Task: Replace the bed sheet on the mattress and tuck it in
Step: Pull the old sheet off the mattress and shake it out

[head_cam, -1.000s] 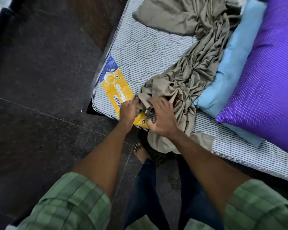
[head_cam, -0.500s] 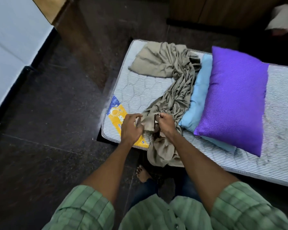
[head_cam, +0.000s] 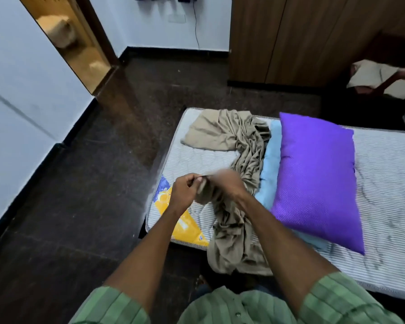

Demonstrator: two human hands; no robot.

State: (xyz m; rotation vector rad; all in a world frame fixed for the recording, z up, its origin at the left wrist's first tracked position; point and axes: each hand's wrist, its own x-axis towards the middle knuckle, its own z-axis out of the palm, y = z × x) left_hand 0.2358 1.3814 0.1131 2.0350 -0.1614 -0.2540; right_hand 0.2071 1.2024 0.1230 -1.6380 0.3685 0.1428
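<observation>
A crumpled beige bed sheet point(head_cam: 241, 146) lies in a long bunch across the bare striped mattress point(head_cam: 384, 174) and hangs over its near edge. My left hand point(head_cam: 185, 192) pinches a fold of the sheet above the mattress's near left corner. My right hand point(head_cam: 229, 183), blurred by motion, grips the same bunch just to the right, close against the left hand. The sheet's far end is spread flat at the mattress's far left corner.
A purple pillow point(head_cam: 318, 181) lies on a light blue pillow point(head_cam: 270, 167) to the right of the sheet. A yellow-and-blue label point(head_cam: 185, 225) marks the mattress corner. Dark floor point(head_cam: 84, 195), a doorway point(head_cam: 73, 43) and a wooden wardrobe point(head_cam: 290, 38) surround the mattress.
My head has risen, so the room beyond the mattress shows. Both hands lifted the bunched sheet up off the mattress edge and came closer together.
</observation>
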